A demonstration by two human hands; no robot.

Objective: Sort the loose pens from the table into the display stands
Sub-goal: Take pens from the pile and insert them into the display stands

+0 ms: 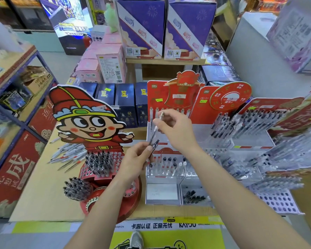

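Observation:
My right hand [176,130] pinches a clear pen [157,127] near its middle, holding it tilted above the red and clear display stand [164,174]. My left hand [136,159] pinches the pen's dark lower end just below. A pile of loose pens [68,156] lies on the table at the left. The round red cartoon-figure stand [97,164] holds clusters of black-tipped pens below my left forearm.
More acrylic stands packed with pens [255,126] fill the right side. Dark blue boxes [122,103] and pink boxes [104,65] stand behind. Blue shelving [16,97] runs along the left. The table's front edge [101,219] is near my body.

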